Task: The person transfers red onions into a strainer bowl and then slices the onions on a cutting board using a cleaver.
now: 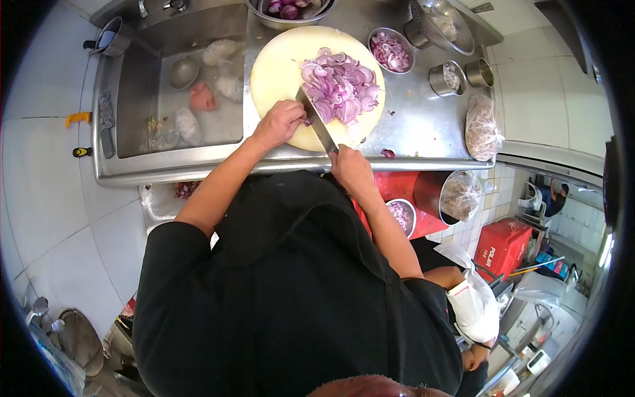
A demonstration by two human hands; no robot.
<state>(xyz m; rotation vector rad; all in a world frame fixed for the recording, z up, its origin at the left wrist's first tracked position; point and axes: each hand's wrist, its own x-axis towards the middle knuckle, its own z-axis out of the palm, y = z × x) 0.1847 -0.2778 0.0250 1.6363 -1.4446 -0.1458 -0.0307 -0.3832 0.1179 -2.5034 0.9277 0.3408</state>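
Note:
A round, pale cutting board [270,71] lies on the steel counter with a heap of sliced red onion [344,83] on it. My right hand [352,169] is closed round the handle of a kitchen knife [319,126], whose blade slants across the board's near side. Curled on the board to the left of the blade, my left hand [282,124] grips a piece of red onion [306,122]. Most of that piece is hidden by the fingers. Onion slices touch the far side of the blade.
A sink [149,73] with plastic bags and a small bowl is at left. Behind the board stands a bowl of whole onions [289,10]. To the right are a bowl of sliced onion [390,51], metal pots [448,79] and a filled bag [481,129]. Another person's arm [444,278] shows behind me.

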